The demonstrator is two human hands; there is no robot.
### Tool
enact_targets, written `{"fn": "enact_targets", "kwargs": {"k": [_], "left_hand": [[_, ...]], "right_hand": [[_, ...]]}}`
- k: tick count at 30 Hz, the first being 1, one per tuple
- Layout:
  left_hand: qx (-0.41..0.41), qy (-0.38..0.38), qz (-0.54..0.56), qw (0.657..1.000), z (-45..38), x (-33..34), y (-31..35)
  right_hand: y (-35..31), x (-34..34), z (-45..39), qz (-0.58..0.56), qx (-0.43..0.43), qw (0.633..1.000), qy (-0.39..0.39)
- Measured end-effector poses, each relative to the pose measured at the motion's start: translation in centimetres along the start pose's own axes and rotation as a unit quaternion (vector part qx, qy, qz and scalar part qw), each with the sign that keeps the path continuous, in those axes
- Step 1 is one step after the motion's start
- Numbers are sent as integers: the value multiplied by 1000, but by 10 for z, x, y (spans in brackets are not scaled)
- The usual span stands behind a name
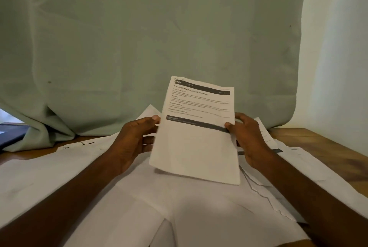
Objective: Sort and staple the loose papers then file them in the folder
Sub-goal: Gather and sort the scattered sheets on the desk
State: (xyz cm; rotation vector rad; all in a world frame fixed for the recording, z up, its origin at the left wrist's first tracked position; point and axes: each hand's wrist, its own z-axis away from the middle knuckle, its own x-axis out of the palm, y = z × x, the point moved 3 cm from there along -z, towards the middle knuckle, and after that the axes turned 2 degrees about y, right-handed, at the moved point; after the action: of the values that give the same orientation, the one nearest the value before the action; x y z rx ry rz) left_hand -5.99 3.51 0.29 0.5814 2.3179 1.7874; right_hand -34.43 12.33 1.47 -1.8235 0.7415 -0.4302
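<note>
- The printed sheet (196,131) is held upright above the loose papers (139,197) on the table (326,145).
- The left hand (133,139) pinches its left edge.
- The right hand (249,137) pinches its right edge, thumb in front.

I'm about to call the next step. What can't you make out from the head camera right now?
- Stapler and folder: neither is visible in the head view.
- Held sheet: small print blurred; sheets behind it hidden.
- Dark object at left edge: cut off, partly under the curtain.
- Papers on table: print too faint; arms cover some.
</note>
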Motion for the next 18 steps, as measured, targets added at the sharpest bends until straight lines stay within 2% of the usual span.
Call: {"fn": "enact_targets", "kwargs": {"k": [3, 6, 10, 13, 15, 16, 18], "left_hand": [[25, -44, -105, 993, 7, 12, -1], [85, -72, -243, 964, 12, 22, -10], [120, -109, -410, 897, 14, 29, -25], [114, -136, -466, 867, 13, 30, -30], [107, -149, -493, 850, 12, 30, -32], [101, -155, -505, 843, 12, 29, -33], [96, -168, -525, 829, 12, 29, -33]], "right_hand": [[0, -34, -17, 180, -36, 981, 66], [8, -74, -25, 411, -7, 908, 86], [26, -110, -26, 525, 74, 840, 110], [36, -106, -29, 576, 75, 807, 106], [34, -93, -34, 585, 14, 806, 96], [31, -83, -36, 566, -34, 820, 80], [22, -59, -35, 477, -108, 872, 3]]}}
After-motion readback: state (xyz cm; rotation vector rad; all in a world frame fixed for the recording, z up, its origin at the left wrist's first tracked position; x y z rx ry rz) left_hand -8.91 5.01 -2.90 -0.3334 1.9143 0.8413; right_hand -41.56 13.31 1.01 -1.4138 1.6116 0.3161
